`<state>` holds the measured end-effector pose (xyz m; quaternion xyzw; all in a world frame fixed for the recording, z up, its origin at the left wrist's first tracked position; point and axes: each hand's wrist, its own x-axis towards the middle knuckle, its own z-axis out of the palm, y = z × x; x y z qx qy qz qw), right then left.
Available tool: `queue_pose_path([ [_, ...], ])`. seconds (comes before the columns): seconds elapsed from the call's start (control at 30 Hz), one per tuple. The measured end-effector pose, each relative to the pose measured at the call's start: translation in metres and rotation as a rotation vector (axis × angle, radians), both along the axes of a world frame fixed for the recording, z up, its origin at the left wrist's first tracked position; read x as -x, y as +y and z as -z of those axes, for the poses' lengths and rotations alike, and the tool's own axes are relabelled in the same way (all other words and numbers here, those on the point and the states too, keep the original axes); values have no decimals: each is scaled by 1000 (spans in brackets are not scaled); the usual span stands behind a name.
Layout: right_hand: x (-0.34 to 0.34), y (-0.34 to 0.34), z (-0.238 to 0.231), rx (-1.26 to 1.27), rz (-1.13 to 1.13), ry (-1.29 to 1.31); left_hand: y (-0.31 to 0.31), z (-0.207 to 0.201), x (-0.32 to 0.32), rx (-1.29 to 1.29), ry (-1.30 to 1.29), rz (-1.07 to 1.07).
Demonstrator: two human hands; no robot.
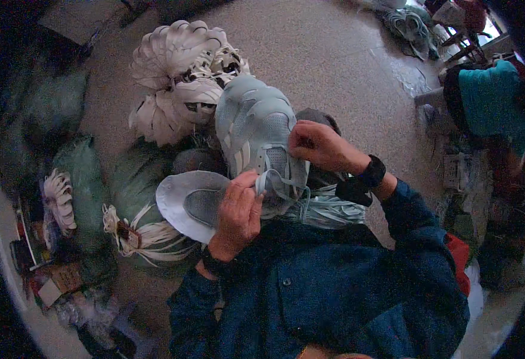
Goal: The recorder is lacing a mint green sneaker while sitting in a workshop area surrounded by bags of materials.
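Observation:
A stack of pale grey-blue shoe uppers (253, 113) lies overlapped in front of me, toes pointing away. A pale blue shoelace (268, 178) loops over the nearest upper's eyelet area. My left hand (238, 206) is closed, with its fingertips pinching the lace near the loop. My right hand (322, 146) is closed at the upper's right edge; what its fingers hold is too small to make out. Beside my left hand rests a pale, rounded shoe upper (170, 200) with a dark mesh oval. A bundle of light blue laces (334, 210) lies across my lap.
Fanned stacks of off-white shoe uppers (178, 57) sit on the floor ahead. A bundle of cream laces (155, 242) lies at left on a green sack. More green sacks (83, 179) stand farther left. A teal cloth (490, 96) hangs at the right.

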<state>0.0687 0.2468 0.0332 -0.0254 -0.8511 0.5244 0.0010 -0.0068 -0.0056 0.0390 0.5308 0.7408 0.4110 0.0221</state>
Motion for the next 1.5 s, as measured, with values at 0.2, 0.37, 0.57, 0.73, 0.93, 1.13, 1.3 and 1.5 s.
queue_pose_path([
  [0.2, -3, 7, 12, 59, 126, 104, 0, -6, -2, -9, -97, -10],
  [0.37, 16, 11, -9, -68, 217, 276, 3, -71, -20, 158, -821, 92],
  [0.57, 66, 17, 7, -297, 111, 340, 10, -75, -62, 28, -1567, 295],
  [0.73, 71, 19, 5, -345, 105, 316, -10, -89, -87, -20, -1906, 696],
  [0.93, 67, 11, 8, -276, 139, 319, -32, -98, -98, 80, -2035, 880],
  [1.13, 63, 8, 11, -266, 143, 342, -57, -93, -109, -2, -2074, 906],
  [1.3, 51, 10, 5, -257, 210, 284, -70, -110, -98, 225, -1727, 694],
  [1.5, -30, 18, 13, -140, 387, 261, -70, -130, -96, 112, -1090, 752],
])
